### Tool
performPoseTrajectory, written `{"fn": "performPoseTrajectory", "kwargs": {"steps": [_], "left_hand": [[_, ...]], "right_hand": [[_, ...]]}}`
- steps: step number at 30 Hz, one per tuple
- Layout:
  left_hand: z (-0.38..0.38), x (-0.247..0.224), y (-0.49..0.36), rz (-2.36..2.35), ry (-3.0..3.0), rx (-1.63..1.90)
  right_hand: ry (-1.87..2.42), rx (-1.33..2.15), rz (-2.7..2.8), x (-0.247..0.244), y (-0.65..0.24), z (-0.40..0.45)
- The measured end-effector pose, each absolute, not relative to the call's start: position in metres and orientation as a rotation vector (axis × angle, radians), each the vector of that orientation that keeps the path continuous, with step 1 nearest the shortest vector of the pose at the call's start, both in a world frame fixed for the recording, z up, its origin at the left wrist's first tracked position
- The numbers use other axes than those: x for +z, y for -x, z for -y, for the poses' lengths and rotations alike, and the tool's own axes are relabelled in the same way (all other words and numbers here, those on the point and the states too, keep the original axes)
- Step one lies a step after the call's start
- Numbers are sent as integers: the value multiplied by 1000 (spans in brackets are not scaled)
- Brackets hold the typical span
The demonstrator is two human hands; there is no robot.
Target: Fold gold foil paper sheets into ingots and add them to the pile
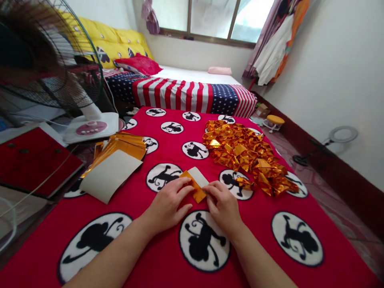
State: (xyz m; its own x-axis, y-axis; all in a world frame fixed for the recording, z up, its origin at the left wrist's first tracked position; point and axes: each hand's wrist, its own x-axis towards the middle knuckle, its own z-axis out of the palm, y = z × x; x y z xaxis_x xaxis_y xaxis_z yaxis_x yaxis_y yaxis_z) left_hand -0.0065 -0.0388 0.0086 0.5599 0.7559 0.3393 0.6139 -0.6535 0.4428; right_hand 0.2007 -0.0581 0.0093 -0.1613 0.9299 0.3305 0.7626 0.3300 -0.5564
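A partly folded sheet of gold foil paper [196, 185] lies on the red cloth between my hands, with some of its pale backing showing at the top right. Fingers of my left hand [169, 202] press down on its left edge, the thumb lying a little apart on the cloth. At the right edge, my right hand [223, 204] pinches the paper between thumb and fingers; its fingertips partly cover that corner. To the left is a stack of foil sheets [126, 145], with a pale sheet [111, 176] on top. Folded gold foil pieces [240, 148] form a heap at the right.
The table is covered by a red cloth [252, 248] with monkey prints. One folded foil piece [245, 183] lies apart near my right hand. An electric fan [90, 124] stands at the left, beside a red board [33, 160]. Beyond the table is a bed [186, 94].
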Motion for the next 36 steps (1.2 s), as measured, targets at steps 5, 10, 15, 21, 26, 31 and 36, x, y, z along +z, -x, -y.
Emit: {"fn": "performPoseTrajectory", "kwargs": {"steps": [5, 10, 15, 21, 26, 31, 36], "left_hand": [[38, 1, 8, -1136, -2516, 794], [37, 2, 5, -1105, -2551, 770], [37, 3, 2, -1081, -2580, 743], [33, 4, 0, -1063, -2583, 822], [29, 4, 1, -1046, -2580, 871], [30, 5, 0, -1012, -2597, 863], [31, 9, -5, -1021, -2585, 806]], "right_hand": [[1487, 432, 1963, 4, -202, 54], [1489, 547, 1895, 5, -205, 51], [1465, 617, 1803, 5, -208, 52], [1463, 599, 1895, 8, -204, 54], [1459, 673, 1835, 7, -200, 56], [1433, 670, 1828, 6, -203, 55], [1453, 605, 1882, 5, -208, 52]]}}
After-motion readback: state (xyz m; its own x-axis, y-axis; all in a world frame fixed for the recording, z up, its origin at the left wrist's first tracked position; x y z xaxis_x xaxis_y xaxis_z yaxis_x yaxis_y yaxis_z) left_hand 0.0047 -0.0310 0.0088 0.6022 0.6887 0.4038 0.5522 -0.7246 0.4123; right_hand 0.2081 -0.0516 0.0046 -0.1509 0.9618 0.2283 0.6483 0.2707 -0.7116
